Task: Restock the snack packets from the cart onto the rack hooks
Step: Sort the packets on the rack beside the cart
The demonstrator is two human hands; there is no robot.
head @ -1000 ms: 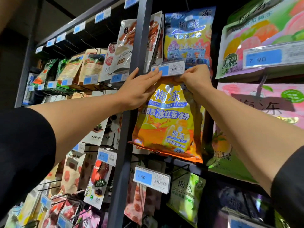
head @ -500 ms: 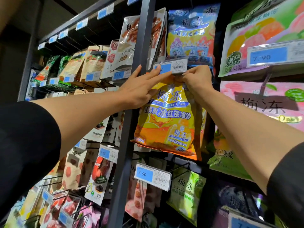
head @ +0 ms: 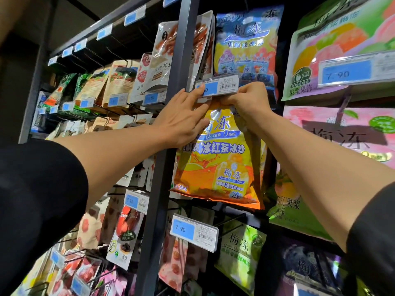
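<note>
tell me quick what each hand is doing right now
Left hand: open, straight fingers reaching to the price tag and the top of the orange packet.
Right hand: closed, gripping the orange packet's top edge.

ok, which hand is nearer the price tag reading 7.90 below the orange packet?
Left. The left hand lies flat on the glossy orange-yellow snack packet, almost above the white-and-blue 7.90 price tag. The right hand pinches the packet's top, higher and further right.
</note>
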